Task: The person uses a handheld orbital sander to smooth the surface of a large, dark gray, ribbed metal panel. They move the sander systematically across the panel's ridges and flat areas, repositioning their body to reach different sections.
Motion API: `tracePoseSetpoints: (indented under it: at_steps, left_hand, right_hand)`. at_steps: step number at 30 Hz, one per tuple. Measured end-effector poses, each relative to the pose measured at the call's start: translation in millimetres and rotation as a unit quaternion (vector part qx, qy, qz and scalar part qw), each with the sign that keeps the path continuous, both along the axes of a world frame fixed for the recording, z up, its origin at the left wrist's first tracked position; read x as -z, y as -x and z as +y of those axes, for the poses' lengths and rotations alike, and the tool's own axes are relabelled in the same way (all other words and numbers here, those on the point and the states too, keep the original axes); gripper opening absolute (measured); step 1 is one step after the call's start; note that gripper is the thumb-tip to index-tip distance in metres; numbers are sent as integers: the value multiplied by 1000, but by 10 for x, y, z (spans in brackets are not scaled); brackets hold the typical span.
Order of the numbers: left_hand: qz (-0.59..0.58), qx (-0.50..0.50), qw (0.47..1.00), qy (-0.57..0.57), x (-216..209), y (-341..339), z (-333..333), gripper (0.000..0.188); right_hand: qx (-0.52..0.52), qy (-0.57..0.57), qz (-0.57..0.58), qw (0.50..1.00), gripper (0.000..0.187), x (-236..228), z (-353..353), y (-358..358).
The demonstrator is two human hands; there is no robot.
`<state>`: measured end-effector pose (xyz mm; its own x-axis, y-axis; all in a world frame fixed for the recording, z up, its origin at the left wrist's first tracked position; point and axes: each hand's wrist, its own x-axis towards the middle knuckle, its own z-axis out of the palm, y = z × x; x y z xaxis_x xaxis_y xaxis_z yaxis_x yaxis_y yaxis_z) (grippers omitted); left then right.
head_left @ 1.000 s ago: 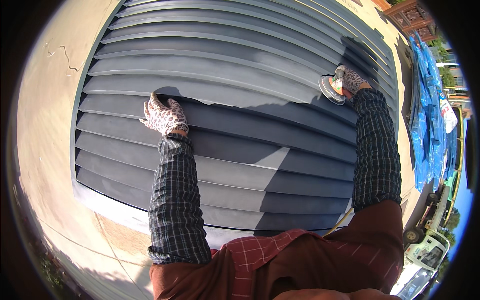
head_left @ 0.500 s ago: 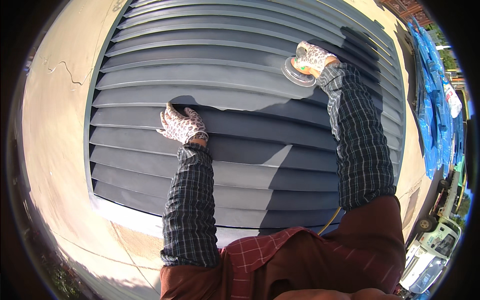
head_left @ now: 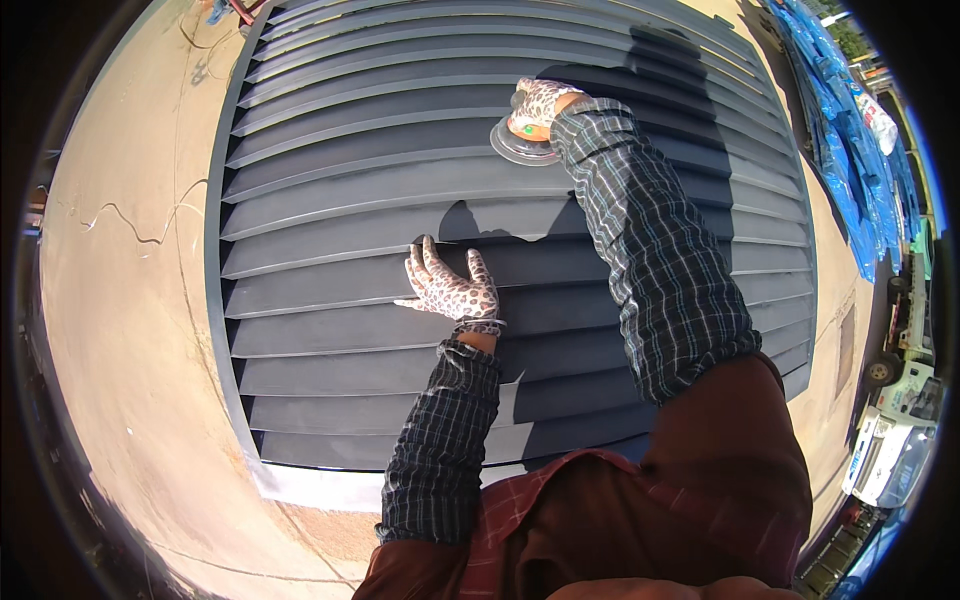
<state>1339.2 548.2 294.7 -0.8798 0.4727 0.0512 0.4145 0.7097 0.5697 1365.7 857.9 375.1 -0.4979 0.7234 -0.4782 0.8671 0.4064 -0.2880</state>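
Note:
Spread out in front of me lies a large dark grey louvred panel [head_left: 330, 335], with long overlapping slats inside a frame. In a leopard-spotted glove, my right hand [head_left: 546, 99] grips a disc sander [head_left: 522, 150] from above; its round pad sits against the upper middle slats. A bit of its orange body shows under my palm, and the rest is hidden by the glove. My left hand [head_left: 452, 290], gloved alike, is open with fingers apart on the middle slats, nearer to me and left of the sander.
Pale concrete ground [head_left: 130, 330] with cracks surrounds the panel. Blue tarpaulin [head_left: 850, 130] covers something along the right side. Farther down on the right stands a white truck [head_left: 900, 440]. My shadow falls across the panel's right half.
My right hand has moved left across the slats with the sander. In the picture my left hand sits farther right and lower, its fingers more spread. The whole view has also shifted.

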Motion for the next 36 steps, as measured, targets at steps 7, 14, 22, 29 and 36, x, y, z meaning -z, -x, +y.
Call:
tracePoseSetpoints:
  at_steps: [7, 14, 22, 29, 36]
  left_hand:
    - [136, 35, 988, -57, 17, 715, -395, 71]
    - [129, -147, 975, 107, -69, 2000, -659, 54]
    - [150, -146, 974, 90, 53, 2114, -705, 50]
    - [139, -139, 980, 39, 117, 2160, -677, 48]
    - [153, -157, 974, 51, 118, 2202, -781, 47]
  right_hand:
    - [-21, 26, -13, 999, 84, -428, -154, 153]
    - [-50, 3, -43, 998, 74, -114, -17, 82]
    - [129, 2, -69, 989, 74, -14, 446, -1297]
    - [84, -79, -156, 981, 64, 339, 869, -1864]
    - [186, -20, -60, 981, 87, -6, 407, -1316]
